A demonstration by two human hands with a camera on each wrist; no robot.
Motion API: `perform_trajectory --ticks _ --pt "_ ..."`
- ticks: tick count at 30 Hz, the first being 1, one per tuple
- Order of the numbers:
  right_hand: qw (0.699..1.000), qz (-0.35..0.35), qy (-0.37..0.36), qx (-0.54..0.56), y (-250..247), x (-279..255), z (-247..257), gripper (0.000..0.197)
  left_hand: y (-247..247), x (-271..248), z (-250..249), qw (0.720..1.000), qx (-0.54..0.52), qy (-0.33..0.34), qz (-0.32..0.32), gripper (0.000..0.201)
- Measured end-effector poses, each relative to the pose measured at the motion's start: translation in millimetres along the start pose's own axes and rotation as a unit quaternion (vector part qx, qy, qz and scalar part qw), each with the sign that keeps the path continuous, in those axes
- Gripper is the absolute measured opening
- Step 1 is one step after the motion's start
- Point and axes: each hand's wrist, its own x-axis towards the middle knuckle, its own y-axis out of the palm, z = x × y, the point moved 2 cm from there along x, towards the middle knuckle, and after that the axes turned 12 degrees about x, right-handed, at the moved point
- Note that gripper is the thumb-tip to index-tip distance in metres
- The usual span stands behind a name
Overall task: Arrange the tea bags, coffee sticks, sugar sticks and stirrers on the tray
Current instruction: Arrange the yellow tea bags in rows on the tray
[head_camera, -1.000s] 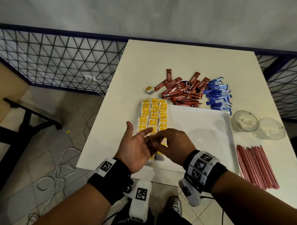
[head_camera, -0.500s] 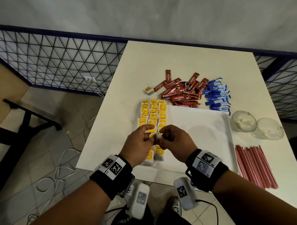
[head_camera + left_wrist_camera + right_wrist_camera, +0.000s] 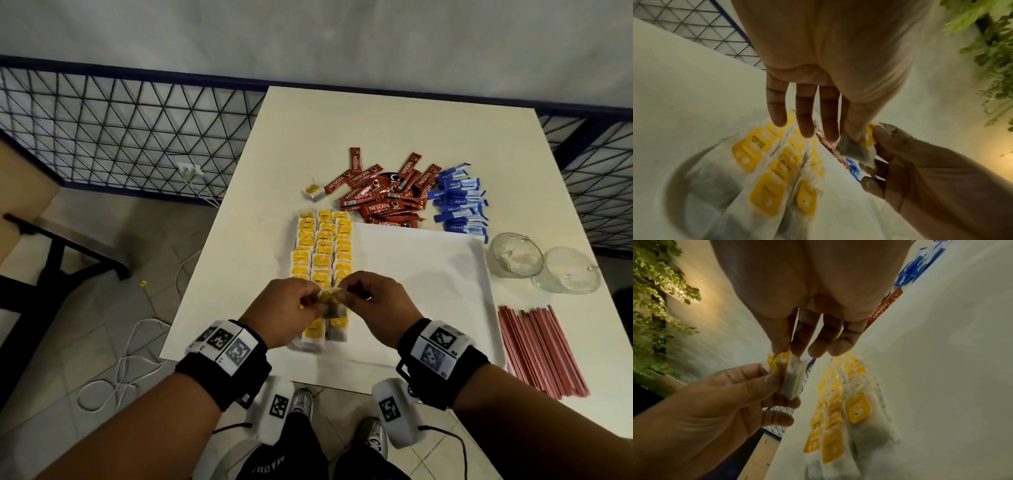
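Both forearms reached forward over the near edge of the white table (image 3: 376,120), wrists side by side, and the left hand (image 3: 291,310) and right hand (image 3: 371,301) met above the near left part of the white tray (image 3: 421,274). Between them they pinched one tea bag (image 3: 334,303), held clear of the rows below: the left thumb and forefinger nipped its upper edge while the right fingertips closed on its yellow tag and lower corner. The left wrist view showed what the head view hid, the left hand's other three fingers (image 3: 805,113) hanging straight and loose, and the held bag as a soft, translucent paper pouch with dark leaf inside. The right wrist view showed the bag edge-on and folded flat, with the right hand's spare fingers bunched together. Below the hands, the tea bags (image 3: 322,250) lay in three overlapping rows along the tray's left side, each with a glossy yellow square tag; one more tea bag (image 3: 313,191) sat apart on the table. Beyond the tray lay a loose heap of red foil coffee sticks (image 3: 380,198), and just beside it thin blue sugar sticks (image 3: 459,205). Two clear glass cups (image 3: 544,267) stood right of the tray, near a fan of slim red stirrers (image 3: 541,349).
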Motion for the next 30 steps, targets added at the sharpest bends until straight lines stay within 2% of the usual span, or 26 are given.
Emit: perform_trajectory --ticks 3,8,15,18,20,22,24,26,30 --pt "0.996 0.036 0.026 -0.083 -1.0 -1.6 -7.6 0.016 11.9 -2.2 1.7 0.999 0.018 -0.015 0.048 0.007" --pt "0.979 0.081 0.091 -0.162 4.7 -5.3 -29.1 0.006 41.0 -4.0 5.9 0.987 0.109 -0.041 0.111 0.022" --pt "0.974 0.069 0.106 -0.19 7.8 -9.9 -40.6 0.011 66.6 -4.9 7.0 0.974 0.189 -0.072 0.102 0.029" --pt "0.972 0.056 0.112 -0.2 10.5 -8.1 -45.6 0.011 63.6 -5.9 7.4 0.973 0.21 -0.077 0.066 0.023" --pt "0.97 0.043 0.112 -0.212 12.5 -6.9 -48.9 0.009 55.5 -7.7 9.2 0.973 0.22 -0.062 0.024 0.014" --pt "0.969 0.034 0.11 -0.219 14.1 -6.2 -50.9 0.01 50.6 -9.8 9.3 0.974 0.226 -0.013 0.002 0.015" --pt "0.968 0.035 0.104 -0.224 16.2 -6.1 -52.3 0.011 52.9 -11.1 6.5 0.968 0.245 0.057 0.029 0.026" --pt "0.965 0.044 0.094 -0.239 16.9 -7.2 -51.1 0.012 59.6 -10.5 4.5 0.951 0.288 0.097 0.057 0.034" --pt "0.964 0.07 0.035 -0.252 13.2 -13.9 -40.8 0.013 66.9 -4.7 7.5 0.934 0.338 0.1 0.062 0.036"
